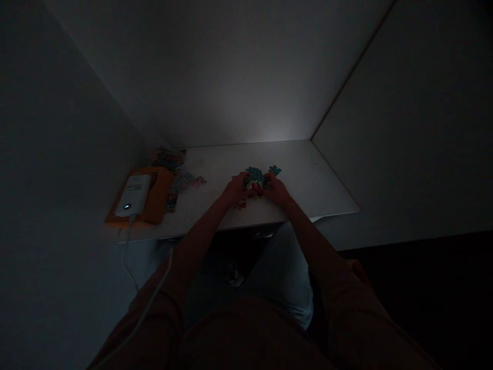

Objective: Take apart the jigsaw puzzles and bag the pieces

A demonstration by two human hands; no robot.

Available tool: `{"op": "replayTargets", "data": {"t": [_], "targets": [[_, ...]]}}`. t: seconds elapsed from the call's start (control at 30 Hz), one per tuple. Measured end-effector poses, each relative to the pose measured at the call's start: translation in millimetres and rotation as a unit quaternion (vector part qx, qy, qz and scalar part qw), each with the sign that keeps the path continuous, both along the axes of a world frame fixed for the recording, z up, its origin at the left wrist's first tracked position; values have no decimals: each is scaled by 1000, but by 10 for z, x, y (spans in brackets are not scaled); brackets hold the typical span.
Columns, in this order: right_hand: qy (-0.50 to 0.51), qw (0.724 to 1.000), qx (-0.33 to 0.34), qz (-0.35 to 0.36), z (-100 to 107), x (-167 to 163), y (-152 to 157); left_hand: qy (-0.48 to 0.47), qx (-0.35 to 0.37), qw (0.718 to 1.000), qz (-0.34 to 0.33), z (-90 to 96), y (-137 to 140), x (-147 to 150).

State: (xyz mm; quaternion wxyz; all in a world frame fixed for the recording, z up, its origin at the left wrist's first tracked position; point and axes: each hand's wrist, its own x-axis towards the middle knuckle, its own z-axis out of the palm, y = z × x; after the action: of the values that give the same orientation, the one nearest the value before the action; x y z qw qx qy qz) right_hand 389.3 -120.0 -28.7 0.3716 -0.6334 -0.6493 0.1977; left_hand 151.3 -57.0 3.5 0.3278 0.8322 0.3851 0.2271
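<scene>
In the dim light, a cluster of jigsaw puzzle pieces (255, 174), teal at the top and red and white lower down, lies on the white table between my hands. My left hand (235, 190) is at its left side, with fingers curled onto the pieces. From the right, my right hand (276, 189) grips the cluster's edge with bent fingers. A loose teal puzzle piece (275, 170) rests just beyond my right hand. Near my left wrist lies a red and yellow puzzle piece (241, 205). My fingers partly cover the cluster, and the exact pieces they pinch are hard to see.
On the table's left end, a white power bank (134, 195) with a lit display sits on an orange box (164, 185). Its white cable (126, 254) hangs over the front edge. Beside it are a plastic bag (183, 181) and colourful printed sheets (171, 158). Walls border the white table (300, 203).
</scene>
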Motion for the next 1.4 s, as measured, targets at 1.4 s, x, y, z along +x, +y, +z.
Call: {"op": "replayTargets", "data": {"t": [1.4], "targets": [[225, 966, 80, -102, 199, 27, -1, 33, 146, 918, 367, 701, -367, -1522]]}}
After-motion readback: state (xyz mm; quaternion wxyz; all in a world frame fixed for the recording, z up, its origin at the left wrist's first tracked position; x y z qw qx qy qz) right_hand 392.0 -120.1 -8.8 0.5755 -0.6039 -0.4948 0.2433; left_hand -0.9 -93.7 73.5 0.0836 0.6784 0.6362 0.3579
